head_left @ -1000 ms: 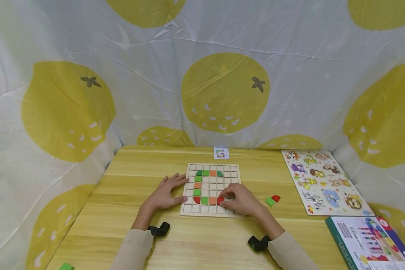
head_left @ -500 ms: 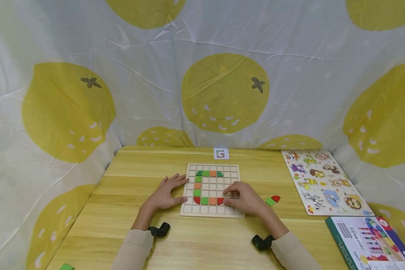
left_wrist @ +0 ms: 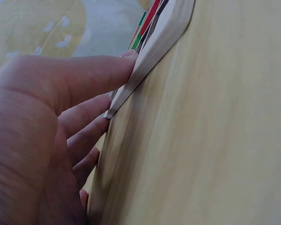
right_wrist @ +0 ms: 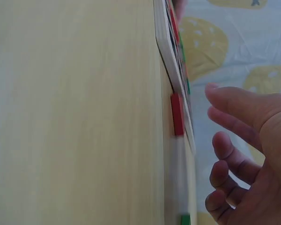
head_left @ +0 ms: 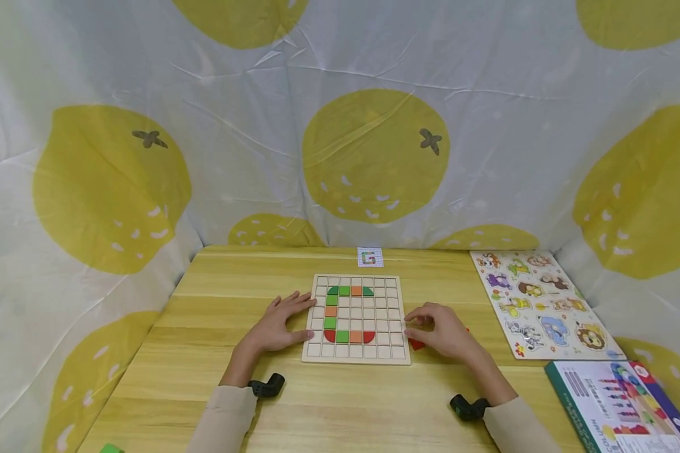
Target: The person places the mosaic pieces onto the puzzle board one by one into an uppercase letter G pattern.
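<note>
A wooden grid board lies mid-table. Green, orange and red pieces in its cells form an open C-like outline, with a red quarter-round piece at the lower right end. My left hand touches the board's left edge with thumb and fingertips; in the left wrist view the thumb presses at the rim. My right hand is just off the board's right edge, fingers loosely bent, nothing between them. Below it on the table is a red piece, also visible beside the board in the right wrist view.
A small pattern card showing a G shape lies behind the board. An animal puzzle board and a printed box lie at the right. A green piece is at the front left.
My right hand has let go of the red quarter-round piece on the board and moved right, past the edge, now covering most of the loose pieces there. My left hand stays put.
</note>
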{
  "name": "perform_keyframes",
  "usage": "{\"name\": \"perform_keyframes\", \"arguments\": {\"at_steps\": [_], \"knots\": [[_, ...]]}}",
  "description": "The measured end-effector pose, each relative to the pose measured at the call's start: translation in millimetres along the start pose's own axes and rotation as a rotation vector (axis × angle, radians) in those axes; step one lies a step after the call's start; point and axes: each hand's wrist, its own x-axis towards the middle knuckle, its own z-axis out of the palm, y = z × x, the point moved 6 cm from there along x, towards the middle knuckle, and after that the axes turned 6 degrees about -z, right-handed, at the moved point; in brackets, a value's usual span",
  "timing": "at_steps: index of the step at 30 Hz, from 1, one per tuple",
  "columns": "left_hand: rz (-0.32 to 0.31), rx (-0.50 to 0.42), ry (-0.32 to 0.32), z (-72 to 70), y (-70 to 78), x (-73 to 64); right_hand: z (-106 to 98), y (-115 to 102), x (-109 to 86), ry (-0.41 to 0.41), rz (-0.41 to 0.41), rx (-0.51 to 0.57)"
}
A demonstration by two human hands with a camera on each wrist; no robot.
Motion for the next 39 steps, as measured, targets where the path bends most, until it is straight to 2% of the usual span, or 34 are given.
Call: {"name": "perform_keyframes", "arguments": {"at_steps": [11,21,29,39], "knots": [[0.000,0.019,0.000,0.7,-1.4,0.3,-33.4,26.6,-25.7,0.066,0.051,-0.078],[0.004,0.013,-0.001,0.2,-1.2,0.3,-46.7,44.6,-41.3,0.084,0.095,-0.070],[0.000,0.012,-0.003,-0.5,-0.9,1.1,-47.1,52.0,-40.7,0.062,0.117,-0.057],[-0.003,0.005,-0.004,1.5,-2.6,1.1,-36.8,57.7,-27.3,0.052,0.127,-0.053]]}}
